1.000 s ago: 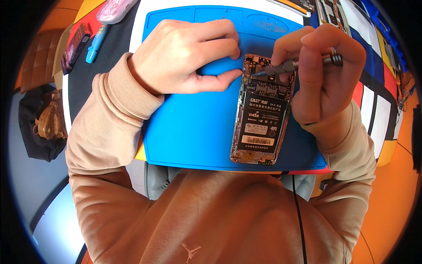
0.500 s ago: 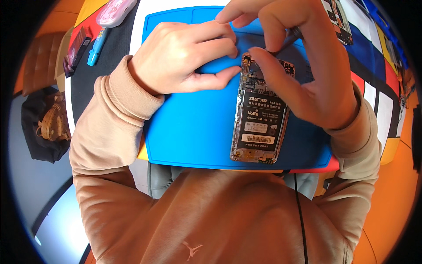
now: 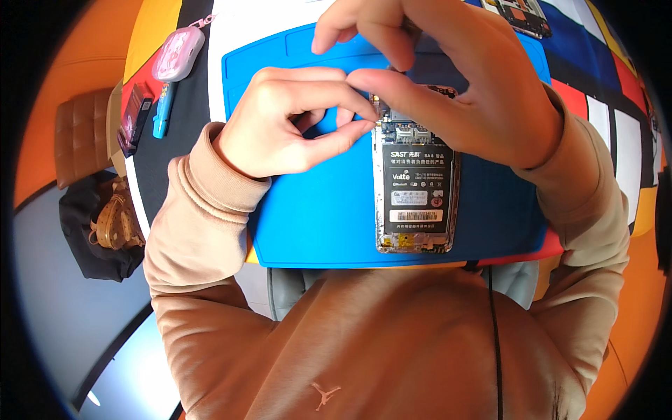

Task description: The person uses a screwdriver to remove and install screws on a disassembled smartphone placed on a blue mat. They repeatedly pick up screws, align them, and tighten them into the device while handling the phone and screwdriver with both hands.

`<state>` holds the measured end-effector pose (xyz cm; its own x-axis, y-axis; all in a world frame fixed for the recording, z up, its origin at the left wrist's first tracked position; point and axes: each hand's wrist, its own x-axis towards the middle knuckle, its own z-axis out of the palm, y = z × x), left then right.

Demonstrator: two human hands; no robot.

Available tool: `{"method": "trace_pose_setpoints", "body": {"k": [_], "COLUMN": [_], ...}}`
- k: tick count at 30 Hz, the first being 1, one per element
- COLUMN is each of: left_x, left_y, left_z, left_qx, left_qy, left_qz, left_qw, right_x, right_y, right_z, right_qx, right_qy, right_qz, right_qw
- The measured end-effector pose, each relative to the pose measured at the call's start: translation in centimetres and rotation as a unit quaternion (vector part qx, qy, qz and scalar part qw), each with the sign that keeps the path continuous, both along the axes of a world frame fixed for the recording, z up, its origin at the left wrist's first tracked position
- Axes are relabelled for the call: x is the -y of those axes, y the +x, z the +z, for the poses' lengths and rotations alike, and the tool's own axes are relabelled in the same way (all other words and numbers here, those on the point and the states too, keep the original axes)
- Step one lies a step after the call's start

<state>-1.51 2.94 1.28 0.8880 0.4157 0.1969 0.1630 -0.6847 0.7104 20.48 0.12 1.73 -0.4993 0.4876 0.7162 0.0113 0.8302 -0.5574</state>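
Note:
An opened phone [image 3: 418, 185], with a black battery and exposed circuit boards, lies upright in the picture on the blue mat [image 3: 315, 210]. My left hand [image 3: 290, 119] has thumb and index tip pinched at the phone's upper left edge; what sits between them is too small to make out. My right hand [image 3: 465, 91] arches over the phone's top, thumb stretched left toward the left hand's knuckles and index bent above it. A dark metal screwdriver [image 3: 410, 31] shows only in part behind its curled fingers; its tip is hidden.
At upper left are a pink case [image 3: 175, 52], a blue pen-like item [image 3: 163, 112] and dark slim packages [image 3: 133, 122]. Another opened device [image 3: 521, 15] lies at top right on the patterned table cloth [image 3: 598, 140]. A black bag [image 3: 84, 238] is beside the table at left.
My right hand has risen and turned from a low screwdriver grip over the board to an arched pose, hiding most of the tool. My left fingertips stay at the phone's edge. The view has shifted slightly.

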Motion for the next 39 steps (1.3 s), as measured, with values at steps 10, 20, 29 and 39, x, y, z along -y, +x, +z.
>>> {"method": "trace_pose_setpoints", "body": {"k": [10, 20, 29, 39], "left_x": [-0.3, -0.1, -0.2, -0.2], "left_y": [0.4, 0.5, 0.5, 0.5], "left_z": [-0.3, 0.0, 0.5, 0.5], "left_qx": [0.068, 0.063, 0.063, 0.066], "left_qy": [0.187, 0.207, 0.195, 0.194], "left_qz": [-0.061, -0.076, -0.093, -0.091], "left_qw": [0.978, 0.973, 0.974, 0.974], "right_x": [0.1, 1.0, 1.1, 1.0], "right_y": [-0.8, -0.7, -0.6, -0.7], "right_z": [-0.6, 0.3, 0.5, 0.0], "right_qx": [0.022, 0.021, 0.000, 0.000], "right_qy": [-0.082, -0.032, -0.022, -0.041], "right_qz": [-0.036, -0.103, -0.089, -0.082], "right_qw": [0.996, 0.994, 0.996, 0.996]}}
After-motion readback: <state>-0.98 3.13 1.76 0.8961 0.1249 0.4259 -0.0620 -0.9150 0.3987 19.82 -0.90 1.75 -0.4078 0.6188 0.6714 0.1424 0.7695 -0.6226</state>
